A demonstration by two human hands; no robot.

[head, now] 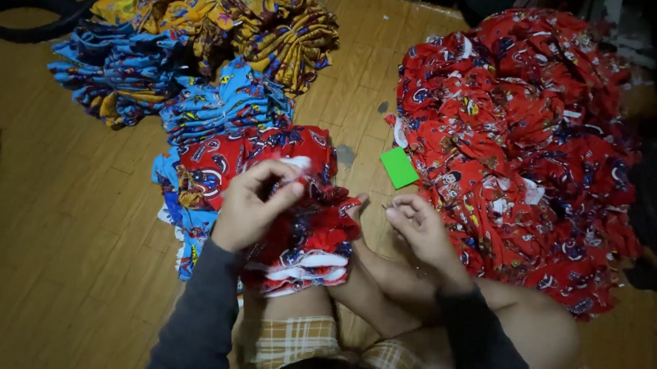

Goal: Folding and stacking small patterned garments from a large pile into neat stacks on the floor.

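Wooden plank floor, dimly lit, worker seated on it; the green card serves as landmark.

- Red printed garment: left of the card and nearer the worker, draped over the lap, white bands at its lower edge.
- Left hand: grip pinching a fold of that garment at its upper edge, fingers pressed together on the cloth.
- Right hand: just below the card, fingertips drawn together; whether they pinch a thread or a small tool cannot be told.
- Red garment heap: right of the card, loose and large.
- Blue printed stack: left of the card, above the held piece.
- Yellow printed pile: far up-left of the card.

Handling note: it seems best to keep the pinched fold taut and work close to the fingertips.
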